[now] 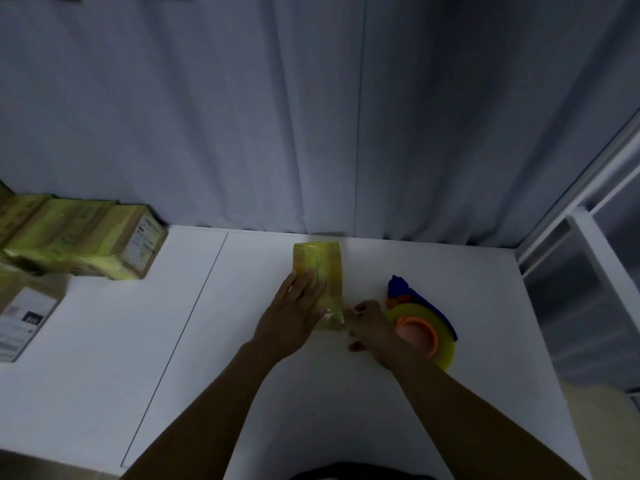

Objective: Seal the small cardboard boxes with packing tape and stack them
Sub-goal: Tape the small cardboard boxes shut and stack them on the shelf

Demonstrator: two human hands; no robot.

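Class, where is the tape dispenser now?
Head view: the tape dispenser lies on the white table, right of the taped box, beside the right hand.

hands: 2, left hand [294, 317] and right hand [369, 327] | yellow box [317, 268] under the hands: 1 | tape roll [417, 311] just beside the right hand: 1 | pile of taped boxes [79, 244] far out past the left hand: 1, too blurry to count | box with a white label [24, 317] near that pile: 1

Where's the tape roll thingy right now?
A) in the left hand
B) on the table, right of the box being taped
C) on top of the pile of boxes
B: the tape dispenser lies on the table, right of the box under the left hand.
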